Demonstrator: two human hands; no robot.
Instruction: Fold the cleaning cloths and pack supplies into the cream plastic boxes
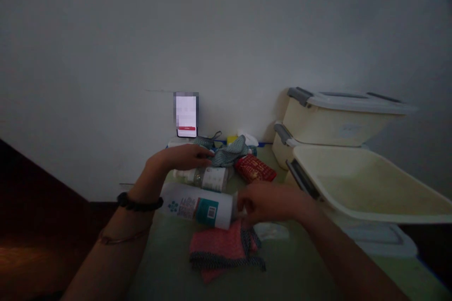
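The left hand (pixel 189 156), with a black beaded bracelet (pixel 139 202) circling its wrist, is hovering palm-down over the back of the table, its fingertips meeting the edge of a crumpled grey-blue cloth (pixel 231 151) (whether they are pinching it, I cannot tell). The right hand (pixel 270 201) is curling its fingers just beside the base of a large white plastic bottle with a teal label (pixel 190 204); whether it is gripping anything is not clear.

That bottle is lying on its side across the pale green tabletop (pixel 165 263), and a clear pump bottle with a white label (pixel 213 178) is lying just behind it. A folded pink cloth with dark patterned trim (pixel 219 247) is resting in front, while a shiny red packet with gold print (pixel 254 169) is lying right of the grey-blue cloth. A lit phone (pixel 187 115) is standing upright near the wall. To the right, an open cream plastic bin (pixel 374 183) is sitting before a lidded cream box (pixel 339 122).
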